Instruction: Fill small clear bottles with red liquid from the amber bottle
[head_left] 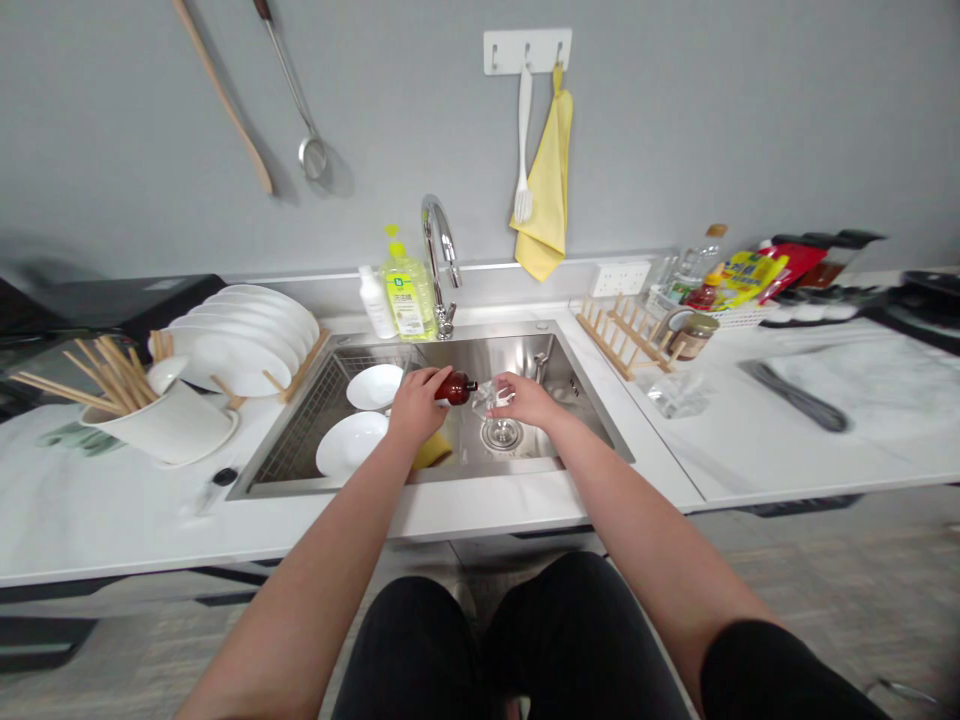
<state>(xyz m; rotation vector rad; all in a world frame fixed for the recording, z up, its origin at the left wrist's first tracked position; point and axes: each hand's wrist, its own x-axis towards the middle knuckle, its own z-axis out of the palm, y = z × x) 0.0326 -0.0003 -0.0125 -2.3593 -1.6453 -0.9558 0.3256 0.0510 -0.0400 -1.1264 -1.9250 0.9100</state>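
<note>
Beyond the sink's [495, 469] front edge, the left hand [417, 404] grips a brown bottle [454, 388] already tipped level, no liquid visibly out, near a clear object [484, 398] the right hand [526, 399] pinches.

left: bowls [352, 447] obstruct sink [517, 466] | rear: faucet [431, 250] obstructs | free: between right hand [525, 400] and sink's right rim [586, 390]

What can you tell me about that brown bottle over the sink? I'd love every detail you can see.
The brown bottle is dark reddish-brown and shiny, glass or plastic by its look, with a narrow, darker neck. It lies tipped nearly sideways above the sink, gripped by the left hand, which hides much of its body. Its neck points toward the right hand. Any contents can't be made out.
</note>
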